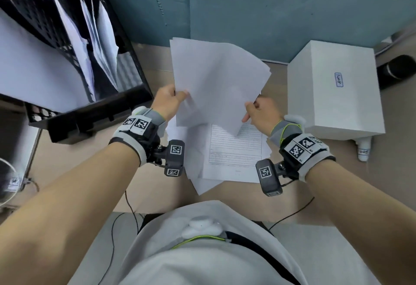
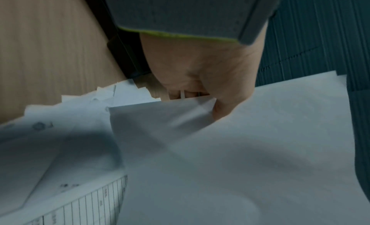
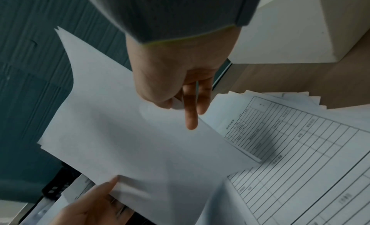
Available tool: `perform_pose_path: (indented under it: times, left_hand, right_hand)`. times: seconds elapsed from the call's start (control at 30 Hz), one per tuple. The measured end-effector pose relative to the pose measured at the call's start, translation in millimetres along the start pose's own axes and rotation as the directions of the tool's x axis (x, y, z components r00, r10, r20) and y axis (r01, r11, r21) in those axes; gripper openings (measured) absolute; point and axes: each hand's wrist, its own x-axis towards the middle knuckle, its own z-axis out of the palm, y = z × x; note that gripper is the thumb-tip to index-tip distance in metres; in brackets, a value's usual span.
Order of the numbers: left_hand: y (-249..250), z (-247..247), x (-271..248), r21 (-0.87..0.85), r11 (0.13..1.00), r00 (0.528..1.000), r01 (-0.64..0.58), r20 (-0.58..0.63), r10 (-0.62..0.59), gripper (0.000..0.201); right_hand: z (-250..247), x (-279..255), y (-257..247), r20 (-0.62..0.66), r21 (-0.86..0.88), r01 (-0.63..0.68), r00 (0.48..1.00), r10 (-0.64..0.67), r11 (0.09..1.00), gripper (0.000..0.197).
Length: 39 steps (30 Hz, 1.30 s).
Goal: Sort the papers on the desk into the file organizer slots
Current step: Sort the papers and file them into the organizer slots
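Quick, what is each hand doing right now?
Left hand: pinching the lifted bundle of white paper sheets.
Right hand: pinching the same bundle's other edge.

Wooden desk and what rests on it

The light wood-grain desk [image 1: 265,190] carries a loose pile of papers [image 1: 227,163] at its middle, a ruled form uppermost and sheet corners fanning out at the pile's near and left edges. Left of the pile stands a black mesh file organizer [image 1: 94,113] with white sheets in its slots. Right of the pile sits a white box [image 1: 333,95] bearing a small blue label, with a small white bottle [image 1: 363,149] lying just beside its near edge. Beyond the box, farther right, lies a dark cylinder [image 1: 396,71].
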Motion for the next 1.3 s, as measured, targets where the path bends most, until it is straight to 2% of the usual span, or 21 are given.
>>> perform_pose_path:
  times: [0.07, 0.17, 0.23, 0.33, 0.43, 0.5, 0.6, 0.67, 0.73, 0.83, 0.93, 1.07, 1.13, 1.17, 1.3]
  left_hand:
    - [-5, -19, -10, 0.036, 0.999, 0.999, -0.04, -0.005, 0.04, 0.026]
    - [-25, -68, -29, 0.062, 0.995, 0.995, -0.074, -0.059, 0.078, 0.02]
    - [-36, -93, -37, 0.052, 0.997, 0.995, -0.052, -0.083, 0.056, 0.019]
    - [-56, -150, -53, -0.054, 0.998, 0.976, 0.013, -0.216, -0.024, 0.018]
    - [-70, -201, -61, -0.088, 0.992, 0.909, 0.093, -0.398, -0.12, 0.015]
    - [-82, -234, -62, -0.047, 0.988, 0.845, 0.149, -0.512, -0.152, 0.029]
    - [-87, -258, -58, 0.007, 0.971, 0.78, 0.237, -0.597, -0.187, 0.039]
    - [-83, -268, -54, 0.112, 0.958, 0.79, 0.265, -0.594, -0.149, 0.04]
    - [-73, -269, -46, 0.235, 0.931, 0.822, 0.28, -0.56, -0.105, 0.04]
    - [-57, -277, -35, 0.401, 0.87, 0.863, 0.287, -0.503, -0.053, 0.03]
    - [-41, -279, -29, 0.46, 0.822, 0.851, 0.334, -0.522, -0.053, 0.03]
    - [-36, -285, -23, 0.475, 0.816, 0.857, 0.33, -0.513, -0.049, 0.027]
    - [-37, -287, -23, 0.466, 0.818, 0.859, 0.336, -0.507, -0.064, 0.023]
    - [-37, -289, -25, 0.457, 0.824, 0.861, 0.336, -0.504, -0.071, 0.025]
    - [-47, -295, -34, 0.341, 0.9, 0.875, 0.272, -0.478, -0.083, 0.029]
  right_hand:
    - [6, -2, -8, 0.011, -0.034, 0.023, 1.0, -0.023, 0.999, 0.026]
    - [33, -4, -34, 0.099, -0.09, 0.085, 0.992, -0.076, 0.992, 0.03]
    - [46, -3, -49, 0.143, -0.074, 0.114, 0.984, -0.103, 0.991, 0.034]
    - [75, -8, -93, 0.196, 0.0, 0.189, 0.963, -0.185, 0.982, 0.028]
    - [97, -12, -140, 0.18, 0.106, 0.274, 0.94, -0.289, 0.956, 0.021]
    - [110, -15, -170, 0.134, 0.137, 0.317, 0.933, -0.335, 0.938, 0.023]
    - [119, -17, -204, 0.041, 0.154, 0.361, 0.928, -0.371, 0.92, 0.029]
    - [126, -18, -224, -0.045, 0.142, 0.397, 0.918, -0.395, 0.907, 0.032]
    - [129, -15, -237, -0.105, 0.146, 0.433, 0.901, -0.421, 0.889, 0.03]
    - [149, -10, -263, -0.115, 0.146, 0.463, 0.885, -0.45, 0.874, 0.027]
    - [175, -5, -294, -0.091, 0.131, 0.486, 0.874, -0.478, 0.864, 0.03]
    - [220, 9, -326, 0.06, 0.061, 0.461, 0.883, -0.465, 0.885, 0.028]
    - [246, 17, -332, 0.188, -0.058, 0.465, 0.874, -0.448, 0.883, 0.015]
    - [258, 20, -331, 0.251, -0.117, 0.474, 0.864, -0.436, 0.873, 0.015]
    - [286, 27, -312, 0.468, -0.292, 0.527, 0.806, -0.361, 0.798, 0.039]
